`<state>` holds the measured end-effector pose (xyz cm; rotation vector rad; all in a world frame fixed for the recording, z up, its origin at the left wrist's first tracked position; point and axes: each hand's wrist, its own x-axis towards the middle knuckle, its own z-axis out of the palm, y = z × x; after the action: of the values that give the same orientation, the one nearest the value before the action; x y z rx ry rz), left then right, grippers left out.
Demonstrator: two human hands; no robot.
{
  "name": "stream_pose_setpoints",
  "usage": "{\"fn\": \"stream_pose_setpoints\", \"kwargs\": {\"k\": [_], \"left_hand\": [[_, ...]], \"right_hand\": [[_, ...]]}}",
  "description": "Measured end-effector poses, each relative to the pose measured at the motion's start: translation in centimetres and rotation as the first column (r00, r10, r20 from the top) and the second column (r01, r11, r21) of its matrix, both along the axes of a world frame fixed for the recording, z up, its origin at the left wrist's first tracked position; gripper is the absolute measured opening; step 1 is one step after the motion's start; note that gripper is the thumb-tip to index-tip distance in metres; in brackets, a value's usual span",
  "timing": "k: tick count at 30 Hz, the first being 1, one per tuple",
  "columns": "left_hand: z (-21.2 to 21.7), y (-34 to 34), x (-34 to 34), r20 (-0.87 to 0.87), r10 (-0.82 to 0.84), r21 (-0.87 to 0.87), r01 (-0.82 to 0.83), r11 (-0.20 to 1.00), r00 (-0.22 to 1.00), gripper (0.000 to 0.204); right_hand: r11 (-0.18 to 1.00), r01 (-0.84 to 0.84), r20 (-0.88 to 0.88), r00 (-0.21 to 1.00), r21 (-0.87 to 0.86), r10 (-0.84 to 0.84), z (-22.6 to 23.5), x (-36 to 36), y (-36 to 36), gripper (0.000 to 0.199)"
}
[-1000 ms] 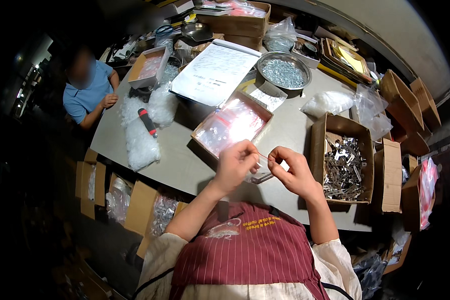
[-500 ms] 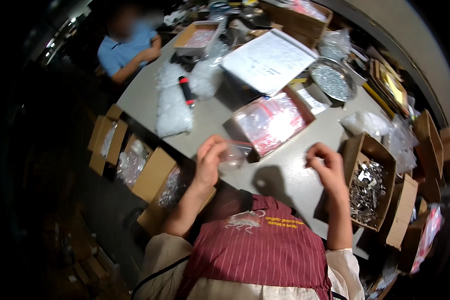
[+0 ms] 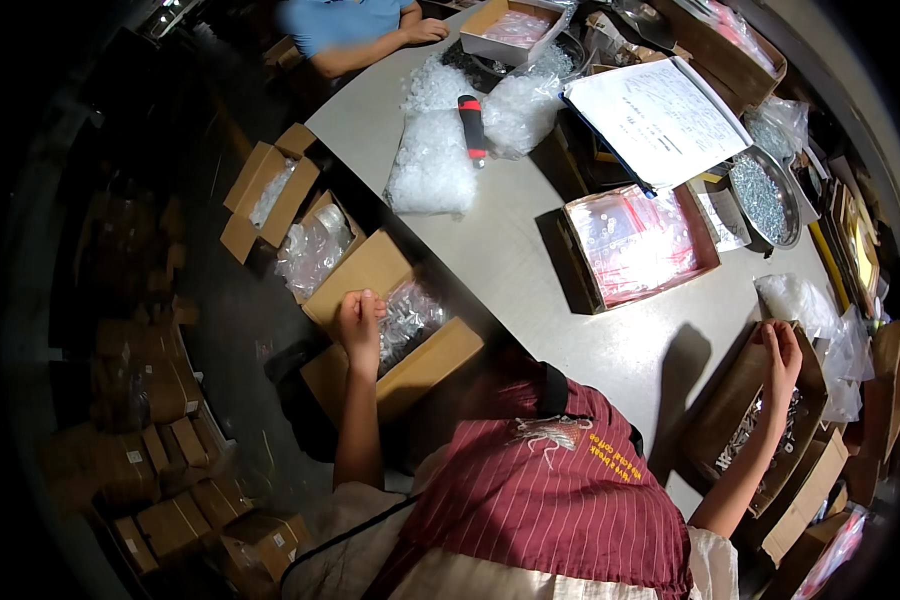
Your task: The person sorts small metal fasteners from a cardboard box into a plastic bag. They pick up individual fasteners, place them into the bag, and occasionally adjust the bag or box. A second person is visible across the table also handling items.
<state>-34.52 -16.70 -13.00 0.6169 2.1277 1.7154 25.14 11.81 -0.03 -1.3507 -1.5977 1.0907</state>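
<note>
My left hand (image 3: 360,330) is over an open cardboard box (image 3: 432,365) beside the table, its fingers curled. What they hold, if anything, is hidden. Clear plastic bags with shiny contents (image 3: 410,318) lie in that box, next to the hand. My right hand (image 3: 782,355) hovers above a cardboard box of small metal parts (image 3: 755,435) at the table's right side. Its fingers are stretched out and slightly apart, and I see nothing in them. Between the hands, farther off, a shallow box (image 3: 708,238) holds a stack of clear zip bags with red edges (image 3: 635,245).
On the table (image 3: 515,235) are bags of whitish pieces (image 3: 435,160), a black and red handle (image 3: 472,125), a clipboard with written paper (image 3: 660,115) and a round metal bowl (image 3: 770,195) of small parts. Another person's arm (image 3: 390,42) rests at the far left edge. More boxes (image 3: 175,520) stand on the floor.
My left hand has moved left, off the table, to above the box; the small clear bag it held no longer shows in it. My right hand has moved right, over the metal parts. The view has turned.
</note>
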Motion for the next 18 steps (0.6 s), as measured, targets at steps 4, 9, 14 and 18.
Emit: {"fn": "stream_pose_setpoints", "kwargs": {"k": [4, 9, 14, 18], "left_hand": [[-8.8, -0.1, -3.5, -0.107, -0.256, -0.515, 0.167, 0.841, 0.961, 0.021], [-13.4, -0.1, -2.1, -0.085, -0.756, -0.908, 0.262, 0.327, 0.649, 0.057], [-19.2, -4.9, -1.4, 0.09, -0.73, -0.908, 0.357, 0.22, 0.678, 0.046], [-24.4, -12.4, 1.8, -0.329, -0.783, -0.934, -0.058, 0.354, 0.528, 0.045]], "right_hand": [[0.998, -0.056, 0.068, 0.996, 0.0, 0.056, -4.1, 1.9, 2.4, 0.013], [0.994, -0.048, 0.375, 0.927, 0.098, 0.008, -6.3, 0.5, 1.6, 0.022], [0.977, -0.21, 0.503, 0.847, 0.025, 0.169, -4.9, 0.0, 0.3, 0.017], [0.979, -0.165, 0.487, 0.85, -0.119, 0.202, -4.9, -0.8, -0.2, 0.014]]}}
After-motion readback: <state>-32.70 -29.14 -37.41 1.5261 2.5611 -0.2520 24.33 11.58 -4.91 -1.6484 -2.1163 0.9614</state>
